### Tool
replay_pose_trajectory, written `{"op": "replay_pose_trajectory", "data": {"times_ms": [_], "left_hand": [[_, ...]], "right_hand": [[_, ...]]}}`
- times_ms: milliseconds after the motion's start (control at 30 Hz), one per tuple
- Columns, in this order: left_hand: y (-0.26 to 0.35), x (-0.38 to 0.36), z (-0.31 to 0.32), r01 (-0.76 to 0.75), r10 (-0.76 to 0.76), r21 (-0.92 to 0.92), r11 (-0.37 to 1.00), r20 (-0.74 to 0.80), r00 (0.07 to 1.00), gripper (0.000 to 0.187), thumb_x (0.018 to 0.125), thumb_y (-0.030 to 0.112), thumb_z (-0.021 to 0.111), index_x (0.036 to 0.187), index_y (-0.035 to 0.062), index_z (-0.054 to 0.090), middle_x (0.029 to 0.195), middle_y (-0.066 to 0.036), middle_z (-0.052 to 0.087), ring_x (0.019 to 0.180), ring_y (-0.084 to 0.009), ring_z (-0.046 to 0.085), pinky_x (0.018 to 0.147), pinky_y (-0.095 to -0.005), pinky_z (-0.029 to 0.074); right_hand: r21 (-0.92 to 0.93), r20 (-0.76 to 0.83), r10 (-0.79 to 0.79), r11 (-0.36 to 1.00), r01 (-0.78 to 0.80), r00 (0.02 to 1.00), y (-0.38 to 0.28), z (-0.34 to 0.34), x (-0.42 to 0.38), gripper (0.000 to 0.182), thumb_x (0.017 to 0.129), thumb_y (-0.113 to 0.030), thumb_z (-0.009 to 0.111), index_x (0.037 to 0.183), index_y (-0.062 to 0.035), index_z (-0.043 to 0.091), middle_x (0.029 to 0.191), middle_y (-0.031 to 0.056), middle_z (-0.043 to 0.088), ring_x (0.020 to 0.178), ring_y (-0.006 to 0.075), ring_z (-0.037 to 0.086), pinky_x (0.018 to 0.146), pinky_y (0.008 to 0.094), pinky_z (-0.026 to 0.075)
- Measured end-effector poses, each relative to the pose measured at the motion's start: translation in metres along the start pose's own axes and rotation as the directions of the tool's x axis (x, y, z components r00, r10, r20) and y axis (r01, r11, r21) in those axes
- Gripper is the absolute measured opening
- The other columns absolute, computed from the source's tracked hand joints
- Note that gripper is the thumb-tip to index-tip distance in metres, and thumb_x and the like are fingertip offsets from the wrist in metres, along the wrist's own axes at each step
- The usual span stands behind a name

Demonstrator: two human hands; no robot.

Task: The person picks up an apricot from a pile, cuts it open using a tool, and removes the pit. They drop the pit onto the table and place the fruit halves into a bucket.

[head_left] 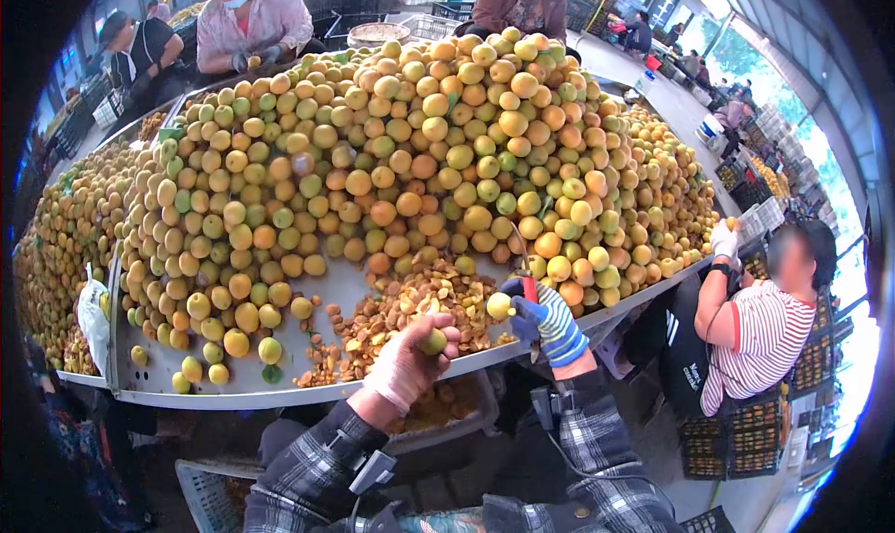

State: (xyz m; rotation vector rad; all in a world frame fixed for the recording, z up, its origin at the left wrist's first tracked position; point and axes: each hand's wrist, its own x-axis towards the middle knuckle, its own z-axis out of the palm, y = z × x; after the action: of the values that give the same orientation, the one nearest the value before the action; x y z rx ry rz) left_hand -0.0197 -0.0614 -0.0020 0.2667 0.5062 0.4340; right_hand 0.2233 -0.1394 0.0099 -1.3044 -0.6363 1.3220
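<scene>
My left hand (408, 363), in a pale thin glove with bare fingertips, is closed around a greenish apricot (433, 343) above the table's front edge. My right hand (552, 326) wears a blue-and-white striped glove and grips a knife with a red handle (530, 290); its thin blade points up toward the fruit. A yellow apricot (500, 305) sits at the fingers of that same hand. Between and beyond both hands lies a heap of cut apricot pieces (410, 311). Behind it rises a large pile of whole apricots (392, 160).
The metal table (224, 398) has a raised front rim. Below it are a bin (466, 416) and a plastic basket (210, 496). A white bag (93, 318) hangs at left. One person (760, 332) sits at right beside crates (732, 440); another person (254, 25) works across the pile.
</scene>
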Motion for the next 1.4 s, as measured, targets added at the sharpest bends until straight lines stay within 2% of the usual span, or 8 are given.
{"op": "replay_pose_trajectory", "data": {"times_ms": [133, 300, 600, 667, 733, 867, 1133, 1400], "left_hand": [[-0.008, 0.001, 0.005, 0.095, -0.08, -0.049, 0.994, 0.255, 0.964, 0.044, 0.092, 0.025, 0.054, 0.132, 0.0063, 0.048, 0.113, -0.01, 0.061, 0.091, -0.0206, 0.06, 0.078, -0.0301, 0.052], [-0.016, 0.0, -0.002, 0.128, -0.131, 0.03, 0.991, 0.133, 0.982, 0.045, 0.092, 0.018, 0.056, 0.135, 0.0077, 0.047, 0.121, -0.005, 0.057, 0.1, -0.0194, 0.056, 0.081, -0.0294, 0.052], [-0.008, 0.001, -0.016, -0.072, 0.069, -0.074, 0.995, -0.041, 0.997, 0.03, 0.092, 0.026, 0.06, 0.115, 0.0076, 0.056, 0.1, -0.011, 0.065, 0.072, -0.0175, 0.061, 0.066, -0.026, 0.054], [-0.003, 0.009, -0.017, -0.139, 0.127, -0.174, 0.975, -0.08, 0.989, 0.03, 0.092, 0.029, 0.061, 0.112, 0.0074, 0.057, 0.1, -0.012, 0.065, 0.072, -0.0173, 0.06, 0.062, -0.025, 0.054], [-0.001, 0.006, -0.01, -0.138, 0.123, -0.167, 0.976, -0.094, 0.988, 0.032, 0.092, 0.031, 0.06, 0.11, 0.0054, 0.056, 0.098, -0.013, 0.066, 0.07, -0.0168, 0.06, 0.06, -0.0236, 0.054], [-0.001, 0.006, -0.005, -0.172, 0.157, -0.154, 0.973, -0.109, 0.982, 0.034, 0.093, 0.029, 0.059, 0.113, 0.0031, 0.055, 0.096, -0.014, 0.066, 0.069, -0.0178, 0.061, 0.061, -0.024, 0.054], [0.003, 0.013, -0.013, -0.151, 0.155, -0.235, 0.96, -0.003, 0.988, 0.031, 0.092, 0.027, 0.061, 0.117, 0.0097, 0.055, 0.1, -0.012, 0.065, 0.071, -0.0186, 0.061, 0.062, -0.0241, 0.054], [-0.003, 0.013, -0.01, -0.174, 0.164, -0.184, 0.967, -0.066, 0.984, 0.035, 0.091, 0.028, 0.062, 0.117, 0.0048, 0.055, 0.1, -0.011, 0.065, 0.075, -0.0185, 0.061, 0.066, -0.0253, 0.055]], "right_hand": [[-0.223, 0.049, -0.268, 0.936, 0.272, 0.962, -0.003, 0.043, -0.017, 0.025, 0.081, -0.018, 0.073, 0.1, -0.006, 0.064, 0.088, -0.0003, 0.065, 0.082, 0.0111, 0.06, 0.075, 0.0271, 0.05], [-0.703, 0.069, -0.291, 0.664, 0.254, 0.954, 0.009, 0.066, -0.043, 0.03, 0.078, -0.014, 0.074, 0.105, -0.0064, 0.064, 0.089, 0.0054, 0.068, 0.082, 0.0128, 0.062, 0.076, 0.0308, 0.051], [-0.43, -0.296, -0.475, 0.841, 0.328, 0.829, 0.015, 0.036, -0.004, 0.016, 0.081, -0.014, 0.071, 0.088, -0.0024, 0.062, 0.073, 0.0015, 0.061, 0.066, 0.0069, 0.053, 0.06, 0.0271, 0.047], [-0.715, -0.225, -0.594, 0.64, 0.284, 0.772, 0.024, 0.016, 0.032, 0.021, 0.082, -0.019, 0.07, 0.09, -0.002, 0.062, 0.071, 0.0064, 0.063, 0.064, 0.0131, 0.058, 0.061, 0.0311, 0.048], [-0.889, -0.235, -0.499, 0.458, 0.023, 0.834, 0.013, 0.022, 0.058, 0.034, 0.078, -0.033, 0.072, 0.095, -0.0047, 0.063, 0.075, 0.0192, 0.066, 0.07, 0.0382, 0.062, 0.067, 0.0432, 0.05], [-0.987, -0.043, -0.388, 0.162, 0.022, 0.921, 0.021, 0.031, 0.102, 0.034, 0.077, -0.028, 0.071, 0.103, -0.0081, 0.063, 0.089, 0.0208, 0.067, 0.085, 0.0399, 0.063, 0.077, 0.0481, 0.049], [-0.968, -0.089, -0.306, 0.252, -0.01, 0.948, 0.027, 0.017, 0.107, 0.046, 0.076, -0.029, 0.07, 0.116, -0.0109, 0.057, 0.098, 0.0231, 0.066, 0.093, 0.0411, 0.062, 0.081, 0.0473, 0.05], [-0.943, -0.171, -0.3, 0.325, -0.068, 0.938, 0.026, 0.01, 0.115, 0.047, 0.075, -0.035, 0.072, 0.107, -0.0027, 0.062, 0.099, 0.0243, 0.065, 0.095, 0.0403, 0.062, 0.082, 0.0437, 0.05]]}}
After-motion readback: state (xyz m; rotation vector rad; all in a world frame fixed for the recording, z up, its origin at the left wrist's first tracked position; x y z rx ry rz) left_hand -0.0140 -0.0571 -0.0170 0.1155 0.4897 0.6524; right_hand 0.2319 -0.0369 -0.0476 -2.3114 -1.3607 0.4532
